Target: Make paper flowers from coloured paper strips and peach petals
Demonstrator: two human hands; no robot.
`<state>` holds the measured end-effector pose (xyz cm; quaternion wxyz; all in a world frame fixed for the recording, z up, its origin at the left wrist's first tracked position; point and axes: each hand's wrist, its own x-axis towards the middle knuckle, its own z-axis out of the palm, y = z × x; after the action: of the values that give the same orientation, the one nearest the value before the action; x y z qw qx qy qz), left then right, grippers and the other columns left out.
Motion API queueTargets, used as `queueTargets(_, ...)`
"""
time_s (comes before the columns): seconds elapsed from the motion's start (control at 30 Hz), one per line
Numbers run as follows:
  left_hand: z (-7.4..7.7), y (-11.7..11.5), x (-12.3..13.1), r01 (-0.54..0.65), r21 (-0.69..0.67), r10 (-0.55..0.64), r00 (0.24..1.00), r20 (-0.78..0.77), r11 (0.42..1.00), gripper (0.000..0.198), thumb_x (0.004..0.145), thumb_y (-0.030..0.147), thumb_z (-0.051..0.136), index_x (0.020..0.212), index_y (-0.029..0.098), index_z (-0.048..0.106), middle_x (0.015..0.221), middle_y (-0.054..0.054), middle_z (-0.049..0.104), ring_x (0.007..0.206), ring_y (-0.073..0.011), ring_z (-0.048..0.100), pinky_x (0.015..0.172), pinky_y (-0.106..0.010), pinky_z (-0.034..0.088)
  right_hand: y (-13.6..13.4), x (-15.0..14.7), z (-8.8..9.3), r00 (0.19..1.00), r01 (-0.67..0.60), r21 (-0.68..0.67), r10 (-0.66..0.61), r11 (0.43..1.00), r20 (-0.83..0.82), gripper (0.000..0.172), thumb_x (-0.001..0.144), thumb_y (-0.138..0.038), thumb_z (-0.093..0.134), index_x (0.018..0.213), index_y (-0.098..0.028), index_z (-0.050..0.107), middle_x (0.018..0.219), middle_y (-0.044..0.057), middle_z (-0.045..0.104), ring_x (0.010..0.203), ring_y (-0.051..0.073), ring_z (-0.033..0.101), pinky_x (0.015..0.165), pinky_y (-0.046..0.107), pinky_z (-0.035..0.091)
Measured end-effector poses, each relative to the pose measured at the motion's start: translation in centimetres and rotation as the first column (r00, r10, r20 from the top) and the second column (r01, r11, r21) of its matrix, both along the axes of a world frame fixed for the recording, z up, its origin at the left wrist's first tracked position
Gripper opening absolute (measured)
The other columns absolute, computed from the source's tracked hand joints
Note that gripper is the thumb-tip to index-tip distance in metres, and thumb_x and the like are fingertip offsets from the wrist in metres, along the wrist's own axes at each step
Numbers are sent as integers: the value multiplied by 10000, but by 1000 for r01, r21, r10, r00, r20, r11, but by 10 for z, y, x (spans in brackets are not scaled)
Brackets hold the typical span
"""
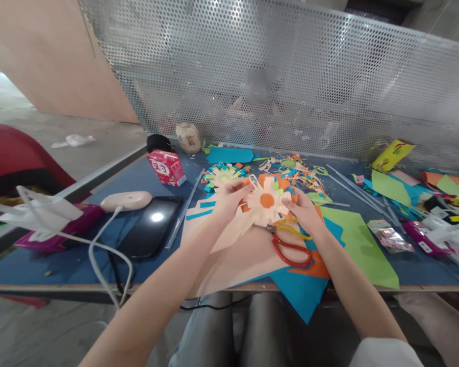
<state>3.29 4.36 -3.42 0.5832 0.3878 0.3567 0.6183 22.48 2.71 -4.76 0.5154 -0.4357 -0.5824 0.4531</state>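
Both my hands hold a paper flower [266,201] with pale peach petals and an orange centre, just above the blue table. My left hand [229,200] pinches its left petals, fingers closed. My right hand [304,211] grips its right side, fingers curled. Under the flower lie red-handled scissors [290,248] on sheets of peach paper [233,255], orange and blue paper. A second paper flower [222,176] with green and blue bits lies just behind my left hand.
A black phone [151,227], a pale charger with white cable [126,201] and a red carton [166,167] sit to the left. Green paper [357,244], scraps [294,171], thin sticks and packets lie to the right. A perforated metal screen [290,76] stands behind the table.
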Motion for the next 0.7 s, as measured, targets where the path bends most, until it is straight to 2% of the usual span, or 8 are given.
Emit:
queueTargets(0.13, 4, 12, -17, -157, -91, 172, 967, 187, 983, 209, 467, 177, 733, 624, 150, 597, 552, 46, 600, 461, -68, 545, 426, -165, 422, 0, 4, 8, 999, 32, 6, -32, 999, 11, 447, 644, -481, 686, 985, -218, 569, 924, 38, 643, 747, 145, 625, 574, 237, 486)
queueTargets(0.2, 5, 16, -22, -171, -131, 196, 958, 211, 977, 184, 493, 136, 694, 623, 157, 565, 533, 63, 580, 458, -63, 545, 430, -157, 426, 0, 6, 9, 1000, -3, -31, 4, 999, 17, 453, 664, -505, 662, 998, -212, 572, 929, 48, 656, 743, 151, 639, 551, 230, 475)
queueTargets(0.33, 1, 13, -15, 14, -180, 18, 984, 178, 984, 184, 515, 100, 668, 639, 151, 542, 541, 51, 580, 454, -77, 550, 443, -181, 452, -2, -1, 4, 989, -140, -157, 131, 978, -65, 500, 605, -529, 693, 976, -213, 579, 905, 36, 671, 739, 176, 651, 592, 280, 515)
queueTargets(0.4, -2, 10, -8, 79, -175, -49, 984, 171, 981, 201, 522, 112, 681, 680, 147, 562, 596, 28, 609, 486, -95, 576, 480, -215, 488, -4, -7, 2, 994, -91, -148, 81, 985, -72, 438, 566, -483, 733, 870, -197, 599, 823, 20, 674, 695, 164, 641, 624, 288, 522)
queueTargets(0.5, -4, 8, -3, 179, -115, -160, 975, 155, 977, 243, 526, 132, 708, 726, 154, 572, 632, 24, 618, 529, -98, 589, 498, -219, 501, -5, -10, 4, 988, 62, -136, -80, 989, -130, 410, 499, -375, 788, 802, -194, 581, 727, -17, 662, 617, 131, 616, 598, 266, 518)
queueTargets(0.6, -4, 10, -6, 165, -96, -154, 982, 111, 982, 233, 540, 158, 704, 717, 165, 552, 613, 32, 610, 518, -86, 579, 488, -200, 492, -4, -8, 8, 981, 39, -189, -73, 981, -178, 452, 486, -329, 792, 843, -196, 549, 653, -41, 636, 533, 115, 586, 463, 227, 480)
queueTargets(0.7, -2, 13, -10, 129, -133, -123, 991, 49, 983, 213, 555, 173, 690, 699, 169, 533, 610, 36, 609, 483, -74, 563, 477, -197, 489, -3, -8, 8, 984, -3, -204, -34, 979, -175, 424, 515, -334, 770, 842, -191, 542, 633, -35, 629, 514, 112, 580, 403, 201, 443)
